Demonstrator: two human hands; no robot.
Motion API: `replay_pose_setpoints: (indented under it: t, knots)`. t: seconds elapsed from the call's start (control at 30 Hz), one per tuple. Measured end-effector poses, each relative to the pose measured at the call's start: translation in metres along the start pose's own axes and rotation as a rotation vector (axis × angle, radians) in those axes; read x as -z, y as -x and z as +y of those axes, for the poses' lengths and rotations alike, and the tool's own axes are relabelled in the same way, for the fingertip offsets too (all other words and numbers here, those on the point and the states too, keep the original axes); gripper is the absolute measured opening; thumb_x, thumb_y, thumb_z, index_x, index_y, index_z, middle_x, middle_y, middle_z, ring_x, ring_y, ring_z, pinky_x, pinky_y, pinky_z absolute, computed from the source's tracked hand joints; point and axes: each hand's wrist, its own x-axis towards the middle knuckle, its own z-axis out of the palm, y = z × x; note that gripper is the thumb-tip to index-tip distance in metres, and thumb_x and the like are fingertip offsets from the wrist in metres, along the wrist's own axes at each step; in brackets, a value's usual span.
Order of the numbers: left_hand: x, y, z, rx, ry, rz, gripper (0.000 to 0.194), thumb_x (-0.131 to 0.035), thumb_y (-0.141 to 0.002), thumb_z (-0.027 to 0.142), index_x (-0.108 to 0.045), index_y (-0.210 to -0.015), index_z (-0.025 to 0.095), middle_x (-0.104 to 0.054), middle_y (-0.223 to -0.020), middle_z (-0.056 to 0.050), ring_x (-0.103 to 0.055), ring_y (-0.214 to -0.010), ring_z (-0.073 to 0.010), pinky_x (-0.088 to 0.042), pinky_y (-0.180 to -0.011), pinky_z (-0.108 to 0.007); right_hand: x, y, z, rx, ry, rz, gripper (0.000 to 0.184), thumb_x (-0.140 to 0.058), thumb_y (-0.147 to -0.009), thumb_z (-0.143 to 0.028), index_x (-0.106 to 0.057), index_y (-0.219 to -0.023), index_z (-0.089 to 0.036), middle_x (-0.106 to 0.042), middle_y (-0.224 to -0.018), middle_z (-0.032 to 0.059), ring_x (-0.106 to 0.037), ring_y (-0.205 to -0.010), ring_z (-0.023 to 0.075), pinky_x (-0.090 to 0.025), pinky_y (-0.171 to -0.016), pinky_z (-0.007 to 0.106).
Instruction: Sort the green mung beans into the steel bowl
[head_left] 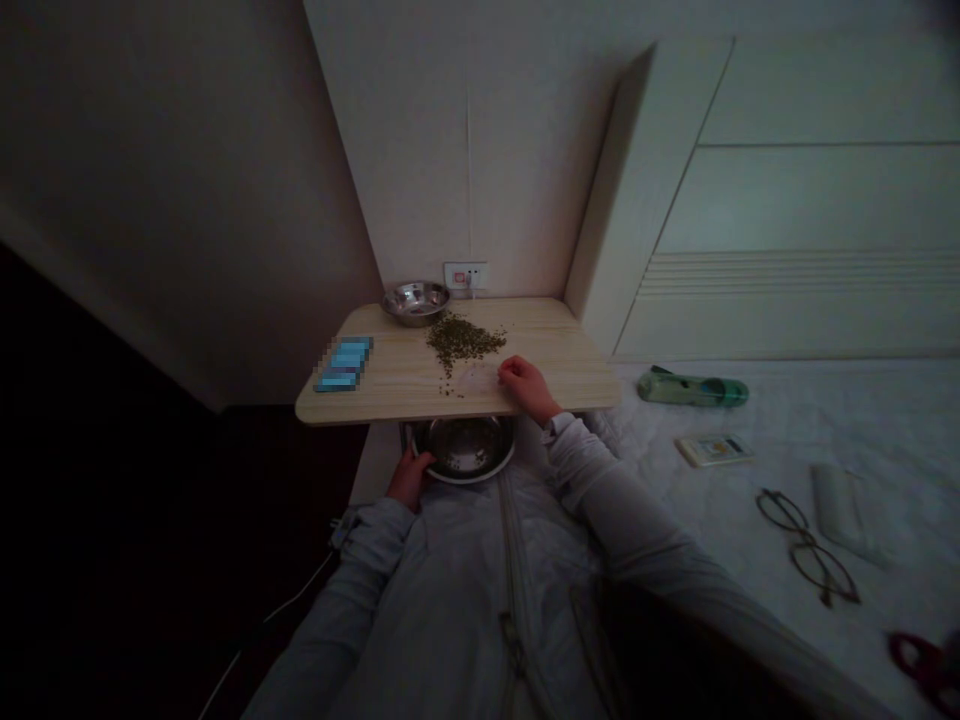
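My left hand (412, 479) grips the left rim of a wide metal bowl (495, 455), held at my lap just under the table's front edge. A few small dark bits lie in its bottom. My right hand (526, 387) rests over the tabletop with fingers curled together; what they hold, if anything, is too small to make out. Beside its fingertips is a faint pale, see-through patch (478, 378) that I cannot identify. Behind it spreads a pile of small greenish-brown grains (461, 338), with some strays toward the front.
On the pale wooden table (555, 340) stand a second metal bowl (418, 302) and a lit phone (346, 364). A wall socket (466, 275) is behind. A green bottle (691, 388), a white phone (715, 450), glasses (806, 545) and a pale case (847, 512) lie on the bed.
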Motion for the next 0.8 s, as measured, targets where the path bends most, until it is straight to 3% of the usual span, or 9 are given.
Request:
replay_pose_setpoints:
  t: [0.8]
  knots:
    - [-0.0016,0.0020,0.0027,0.016,-0.005,-0.020,0.040,-0.049,-0.053,0.010,-0.054,-0.092,0.016,-0.061,-0.068,-0.001,-0.058,-0.067,-0.0164,-0.046,-0.055,-0.025,0.0004,0.0043,-0.0072,-0.021,0.063,-0.042,0.009,-0.044,-0.062,-0.024,-0.048,-0.064,-0.017,-0.050,-0.054,-0.0044,-0.044,-0.054,0.0079,-0.033,-0.055,0.022]
